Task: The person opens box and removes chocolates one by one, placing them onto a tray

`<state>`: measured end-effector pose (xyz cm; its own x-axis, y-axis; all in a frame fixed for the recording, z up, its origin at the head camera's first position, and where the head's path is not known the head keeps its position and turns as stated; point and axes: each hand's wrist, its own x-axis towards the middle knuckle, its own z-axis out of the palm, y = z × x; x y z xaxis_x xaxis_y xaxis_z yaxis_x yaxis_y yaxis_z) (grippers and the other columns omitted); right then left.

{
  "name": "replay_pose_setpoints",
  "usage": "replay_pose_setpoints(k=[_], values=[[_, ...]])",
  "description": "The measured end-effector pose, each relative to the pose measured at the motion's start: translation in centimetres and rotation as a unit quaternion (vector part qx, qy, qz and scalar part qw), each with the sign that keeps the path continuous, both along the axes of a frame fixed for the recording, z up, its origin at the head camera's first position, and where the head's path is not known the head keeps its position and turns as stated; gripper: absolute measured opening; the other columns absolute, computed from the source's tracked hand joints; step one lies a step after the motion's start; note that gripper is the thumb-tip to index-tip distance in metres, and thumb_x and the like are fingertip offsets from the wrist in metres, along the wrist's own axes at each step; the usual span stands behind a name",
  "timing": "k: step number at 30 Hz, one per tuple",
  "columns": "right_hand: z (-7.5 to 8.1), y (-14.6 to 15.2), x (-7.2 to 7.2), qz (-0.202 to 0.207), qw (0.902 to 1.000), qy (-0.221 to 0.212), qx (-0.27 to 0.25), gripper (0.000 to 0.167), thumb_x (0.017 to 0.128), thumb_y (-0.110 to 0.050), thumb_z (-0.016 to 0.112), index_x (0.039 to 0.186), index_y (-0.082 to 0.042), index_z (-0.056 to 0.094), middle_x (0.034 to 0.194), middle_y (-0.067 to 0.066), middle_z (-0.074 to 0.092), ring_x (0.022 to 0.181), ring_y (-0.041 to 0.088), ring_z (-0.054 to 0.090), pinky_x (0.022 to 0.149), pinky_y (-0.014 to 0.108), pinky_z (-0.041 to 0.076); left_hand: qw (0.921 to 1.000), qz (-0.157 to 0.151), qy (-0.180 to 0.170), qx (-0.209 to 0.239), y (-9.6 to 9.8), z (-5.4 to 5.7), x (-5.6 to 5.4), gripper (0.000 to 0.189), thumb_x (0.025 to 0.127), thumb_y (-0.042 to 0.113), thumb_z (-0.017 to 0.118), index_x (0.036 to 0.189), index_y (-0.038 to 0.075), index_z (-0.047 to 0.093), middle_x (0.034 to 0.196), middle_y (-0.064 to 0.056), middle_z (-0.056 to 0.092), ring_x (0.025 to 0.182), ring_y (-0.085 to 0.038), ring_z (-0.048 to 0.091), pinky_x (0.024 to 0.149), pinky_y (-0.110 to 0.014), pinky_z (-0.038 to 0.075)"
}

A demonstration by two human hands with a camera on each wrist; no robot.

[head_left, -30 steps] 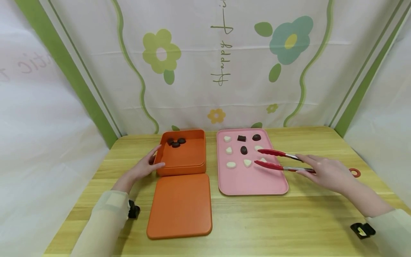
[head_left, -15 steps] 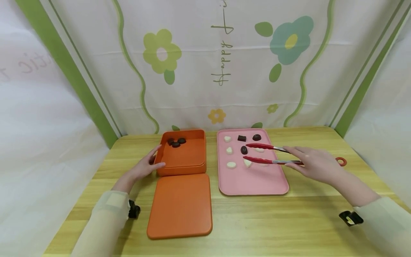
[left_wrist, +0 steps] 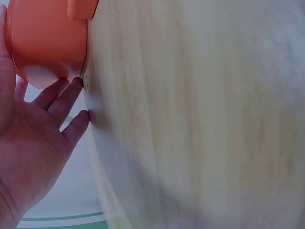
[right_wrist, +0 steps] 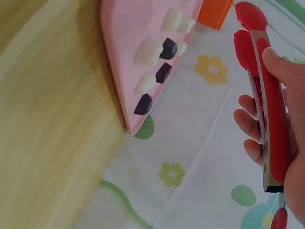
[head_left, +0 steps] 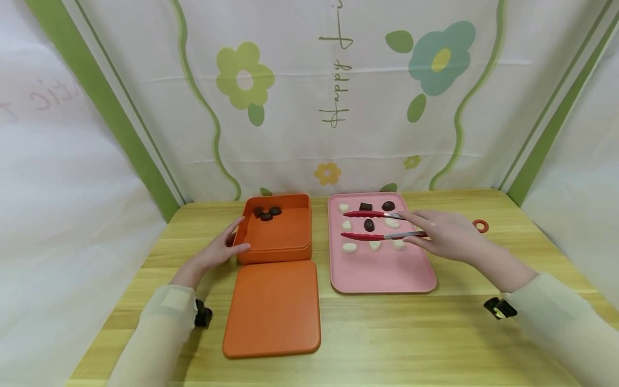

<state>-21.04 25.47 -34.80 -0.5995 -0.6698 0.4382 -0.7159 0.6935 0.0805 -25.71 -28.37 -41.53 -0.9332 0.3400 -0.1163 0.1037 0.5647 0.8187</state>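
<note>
My right hand (head_left: pixel 447 234) grips a pair of red-tipped metal tongs (head_left: pixel 362 236) above the pink tray (head_left: pixel 382 277). The tips are spread apart with nothing between them. On the tray sit white chocolates, among them an oval one (head_left: pixel 350 248), and dark ones: an oval (head_left: pixel 369 225), a rectangular piece (head_left: pixel 366 207) and a rounded one (head_left: pixel 388 206). My left hand (head_left: pixel 217 252) rests against the left side of an orange box (head_left: pixel 275 257), its thumb by the front corner. In the left wrist view the fingers (left_wrist: pixel 66 102) look extended. Dark chocolates (head_left: pixel 266 216) lie inside the box, at its back left.
The orange lid (head_left: pixel 272 309) lies flat on the wooden table (head_left: pixel 387 338), in front of the box. A flower-printed curtain (head_left: pixel 285 107) hangs behind the table and at both sides. A narrow strip of table separates box and tray.
My right hand has carried the spread tongs leftward across the tray, from its right side to over the left part. The left hand has stayed at the box.
</note>
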Motion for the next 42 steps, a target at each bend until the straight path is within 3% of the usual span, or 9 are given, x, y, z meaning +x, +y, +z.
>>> replay_pose_setpoints(k=[4, 7, 12, 15, 22, 24, 29, 38, 42], values=[[0.3, -1.1, -0.8, 0.012, 0.9999, 0.009, -0.004, 0.077, 0.094, -0.068, 0.026, 0.128, -0.009, 0.062, 0.097, 0.008, 0.069, 0.056, 0.014, 0.056, 0.040, 0.026, 0.033, 1.0000, -0.001, 0.001, 0.002, 0.1, 0.1, -0.1, 0.085, 0.096, 0.030, 0.063, 0.158, 0.021, 0.006, 0.152, -0.031, 0.025, 0.138, -0.045, 0.027, 0.108, -0.059, 0.024], [0.6, -1.9, -1.5, 0.017, 0.9997, 0.016, 0.000, 0.078, 0.094, -0.068, 0.025, 0.127, -0.008, 0.062, 0.092, 0.006, 0.068, 0.053, 0.013, 0.052, 0.039, 0.026, 0.031, 1.0000, -0.003, -0.001, 0.007, 0.1, 0.2, -0.1, 0.085, 0.096, 0.030, 0.064, 0.158, 0.021, 0.006, 0.151, -0.032, 0.025, 0.138, -0.045, 0.027, 0.109, -0.059, 0.023], [1.1, -3.4, -2.5, 0.019, 0.9997, -0.003, 0.015, 0.055, 0.090, -0.048, 0.066, 0.129, -0.008, 0.061, 0.104, 0.007, 0.068, 0.057, 0.015, 0.055, 0.041, 0.027, 0.034, 0.9999, -0.007, 0.000, 0.013, 0.1, 0.3, 0.1, 0.086, 0.096, 0.028, 0.064, 0.158, 0.019, 0.005, 0.151, -0.033, 0.024, 0.137, -0.046, 0.027, 0.108, -0.060, 0.023], [1.3, -4.4, -3.0, 0.017, 0.9996, -0.019, 0.015, 0.055, 0.083, -0.033, 0.078, 0.129, -0.010, 0.061, 0.109, 0.006, 0.067, 0.064, 0.017, 0.058, 0.043, 0.029, 0.037, 0.9999, -0.010, 0.003, 0.010, 0.1, 0.2, 0.0, 0.086, 0.096, 0.029, 0.064, 0.158, 0.019, 0.005, 0.151, -0.033, 0.024, 0.137, -0.047, 0.027, 0.108, -0.060, 0.024], [1.4, -6.6, -4.4, 0.037, 0.9990, -0.022, 0.011, 0.054, 0.084, -0.033, 0.077, 0.129, -0.010, 0.061, 0.109, 0.004, 0.068, 0.086, 0.023, 0.064, 0.055, 0.038, 0.049, 1.0000, -0.004, 0.003, -0.001, -0.1, -0.1, -0.4, 0.086, 0.096, 0.033, 0.064, 0.158, 0.021, 0.006, 0.152, -0.032, 0.025, 0.138, -0.045, 0.027, 0.108, -0.059, 0.024], [1.4, -7.2, -4.8, 0.042, 0.9989, -0.017, 0.014, 0.055, 0.084, -0.034, 0.077, 0.131, -0.010, 0.061, 0.109, 0.003, 0.068, 0.082, 0.022, 0.064, 0.058, 0.038, 0.050, 1.0000, -0.006, 0.004, -0.006, -0.1, -0.2, -0.4, 0.086, 0.096, 0.034, 0.063, 0.158, 0.021, 0.005, 0.152, -0.032, 0.024, 0.138, -0.045, 0.026, 0.108, -0.060, 0.024], [1.4, -8.7, -5.8, 0.034, 0.9990, -0.021, 0.020, 0.060, 0.086, -0.040, 0.073, 0.138, -0.017, 0.056, 0.107, 0.002, 0.069, 0.070, 0.017, 0.060, 0.048, 0.032, 0.043, 0.9999, -0.005, 0.004, -0.011, 0.0, -0.1, -0.2, 0.087, 0.095, 0.035, 0.064, 0.158, 0.021, 0.006, 0.152, -0.032, 0.024, 0.138, -0.045, 0.026, 0.108, -0.060, 0.023], [1.4, -11.4, -7.1, 0.016, 0.9977, -0.057, 0.032, 0.052, 0.090, -0.039, 0.069, 0.132, -0.011, 0.060, 0.116, 0.007, 0.068, 0.069, 0.022, 0.064, 0.052, 0.036, 0.047, 1.0000, -0.003, -0.001, 0.006, 0.0, -0.1, 0.0, 0.086, 0.095, 0.030, 0.064, 0.158, 0.020, 0.006, 0.151, -0.032, 0.025, 0.137, -0.046, 0.028, 0.108, -0.059, 0.023], [1.2, -12.5, -7.7, 0.019, 0.9975, -0.056, 0.040, 0.050, 0.091, -0.041, 0.067, 0.130, -0.011, 0.061, 0.109, 0.006, 0.069, 0.063, 0.022, 0.061, 0.049, 0.034, 0.044, 0.9999, -0.007, -0.002, 0.015, -0.1, -0.2, -0.1, 0.086, 0.096, 0.028, 0.064, 0.158, 0.019, 0.006, 0.150, -0.033, 0.027, 0.135, -0.046, 0.031, 0.108, -0.059, 0.025]])
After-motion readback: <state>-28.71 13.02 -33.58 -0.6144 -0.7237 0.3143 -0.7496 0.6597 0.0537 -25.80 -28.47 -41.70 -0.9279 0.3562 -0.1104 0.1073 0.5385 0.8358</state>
